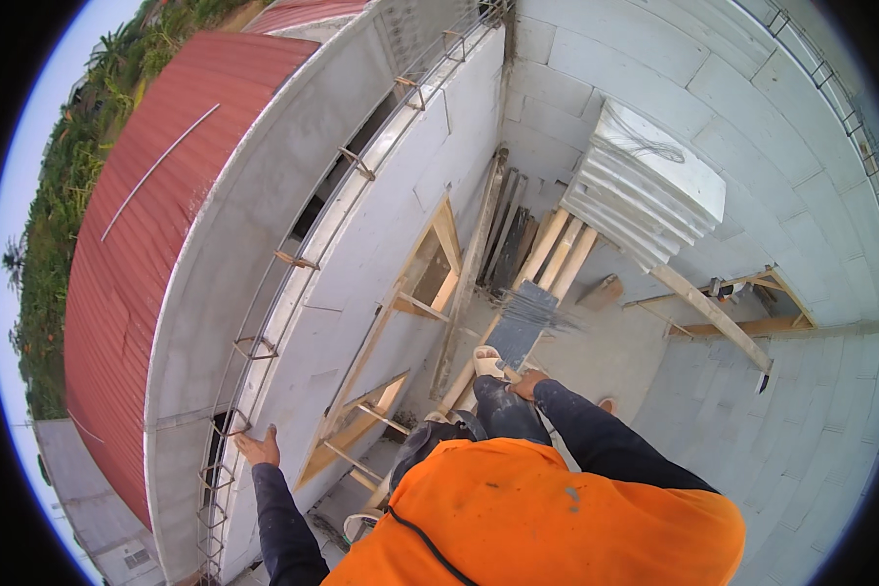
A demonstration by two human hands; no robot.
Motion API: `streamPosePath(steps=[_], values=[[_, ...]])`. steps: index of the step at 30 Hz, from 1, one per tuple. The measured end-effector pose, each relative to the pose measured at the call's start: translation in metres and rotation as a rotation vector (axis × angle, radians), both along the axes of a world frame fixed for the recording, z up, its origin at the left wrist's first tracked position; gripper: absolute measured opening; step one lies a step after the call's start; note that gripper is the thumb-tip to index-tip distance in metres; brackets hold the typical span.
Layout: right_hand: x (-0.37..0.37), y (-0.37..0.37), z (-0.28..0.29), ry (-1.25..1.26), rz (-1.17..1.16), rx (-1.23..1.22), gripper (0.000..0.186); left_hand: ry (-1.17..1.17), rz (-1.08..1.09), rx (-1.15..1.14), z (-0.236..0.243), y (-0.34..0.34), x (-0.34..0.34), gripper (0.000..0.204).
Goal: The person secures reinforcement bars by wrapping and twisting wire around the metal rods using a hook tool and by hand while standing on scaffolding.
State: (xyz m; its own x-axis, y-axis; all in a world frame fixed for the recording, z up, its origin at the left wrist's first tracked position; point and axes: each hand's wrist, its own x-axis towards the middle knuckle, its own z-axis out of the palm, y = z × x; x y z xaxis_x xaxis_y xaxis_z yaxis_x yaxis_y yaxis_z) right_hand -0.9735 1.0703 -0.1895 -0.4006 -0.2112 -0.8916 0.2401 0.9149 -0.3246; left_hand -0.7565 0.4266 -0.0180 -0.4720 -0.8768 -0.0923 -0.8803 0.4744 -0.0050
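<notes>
My left hand (262,447) has its fingers apart at the top of the pale block wall (342,244), beside a rebar cage with ties (255,348); whether it touches the steel is unclear. My right hand (527,384) is closed beside my knee and sandaled foot (488,361), on something I cannot make out. Below me lie light timber planks (557,256) with a dark grey board (518,327) and loose wires on it. Several stacked white panels (645,181), with wire on top, rest at the planks' far end.
Timber frames (422,269) stand in the left wall and another (791,298) at the right. Long boards (479,254) lean in the corner, and a beam (713,317) slants rightward over the concrete floor (601,352) below. Outside are a red corrugated roof (137,244) and greenery.
</notes>
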Motion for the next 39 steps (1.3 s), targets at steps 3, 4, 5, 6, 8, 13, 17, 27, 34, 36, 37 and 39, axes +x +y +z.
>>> streamPosePath(steps=[3,4,5,6,8,13,17,27,34,36,37,39], values=[[0.010,0.065,-0.060,0.161,-0.101,0.018,0.085,0.011,-0.075,0.039,-0.022,0.012,-0.043,0.112],[0.013,0.099,-0.083,0.238,-0.134,0.042,0.082,0.047,-0.078,0.087,-0.035,0.023,-0.061,0.112],[0.015,0.074,-0.062,0.094,-0.230,0.010,0.079,0.024,-0.037,0.071,-0.021,0.012,-0.038,0.113],[0.013,0.058,-0.034,-0.040,-0.324,0.012,0.076,0.004,-0.003,0.075,-0.012,0.005,-0.021,0.114],[0.006,0.047,0.019,-0.166,-0.404,0.061,0.065,-0.051,0.079,0.058,-0.014,0.017,-0.004,0.113],[0.067,0.102,0.040,-0.109,-0.683,0.058,0.055,0.013,0.021,-0.114,-0.031,0.039,-0.024,0.114],[0.103,0.112,0.050,-0.089,-0.775,0.199,0.056,0.073,-0.005,-0.192,-0.042,0.034,-0.023,0.114],[0.182,0.164,-0.074,0.492,-0.418,0.218,0.046,0.059,-0.072,-0.129,-0.051,0.045,-0.024,0.117],[-0.007,0.157,0.028,0.210,-1.311,0.045,0.030,-0.057,0.056,-0.178,-0.033,0.040,-0.024,0.117],[-0.062,0.204,0.028,0.628,-1.258,0.164,0.049,-0.097,0.099,-0.143,-0.035,0.050,-0.036,0.117],[-0.101,0.220,0.031,0.771,-1.220,0.173,0.052,-0.127,0.150,-0.157,-0.034,0.048,-0.035,0.118],[-0.174,0.250,0.046,1.018,-1.146,0.208,0.050,-0.152,0.246,-0.171,-0.028,0.062,-0.047,0.118]])
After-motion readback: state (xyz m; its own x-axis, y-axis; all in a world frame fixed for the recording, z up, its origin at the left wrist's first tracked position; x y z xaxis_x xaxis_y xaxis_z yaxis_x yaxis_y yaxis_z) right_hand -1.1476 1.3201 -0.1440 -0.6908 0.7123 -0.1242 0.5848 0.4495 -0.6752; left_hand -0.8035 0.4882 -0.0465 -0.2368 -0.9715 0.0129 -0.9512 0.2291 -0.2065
